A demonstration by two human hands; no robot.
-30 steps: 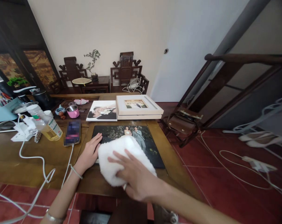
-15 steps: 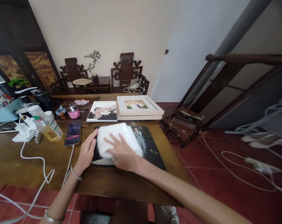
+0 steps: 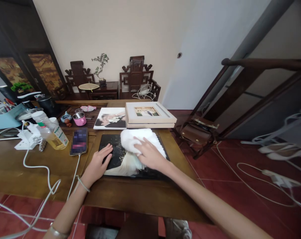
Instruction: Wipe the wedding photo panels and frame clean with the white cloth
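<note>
A dark photo print [image 3: 120, 159] lies flat on the wooden table [image 3: 41, 172] in front of me. My right hand [image 3: 151, 156] presses a fluffy white cloth [image 3: 138, 139] against the print's far right part, fingers closed over the cloth. My left hand [image 3: 98, 164] lies flat with fingers spread on the print's left edge and holds it down.
Behind the print lie a second photo [image 3: 110, 118] and stacked pale frames [image 3: 149, 114]. To the left are a phone [image 3: 79, 141] on a white cable, an oil bottle [image 3: 52, 134], a power strip [image 3: 26, 139] and a pink cup [image 3: 79, 119]. A brown bag [image 3: 196, 132] and cables lie on the red floor at right.
My right hand has swept the white cloth from the print's near edge up to its far right part. My left hand has stayed on the left edge.
</note>
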